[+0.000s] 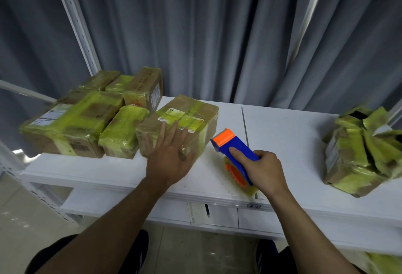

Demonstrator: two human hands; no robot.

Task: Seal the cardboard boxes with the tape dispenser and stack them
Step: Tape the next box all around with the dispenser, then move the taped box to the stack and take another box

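a cluster of boxes (71, 121) sits at the left end of the table (282, 125). touching its right side lies a single box (187, 114), with the left hand (170, 160) over its near edge. right of that, near the front edge, the tape dispenser (235, 149) sits in the right hand (264, 171). another box (359, 154) sits well apart at the right end.

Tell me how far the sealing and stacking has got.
Done: the boxes at left wear yellow-green tape. In hand: the left hand lies flat on the middle box, the right hand grips the tape dispenser beside it. Left: the ragged box at right gapes open, and no clear stack shows.
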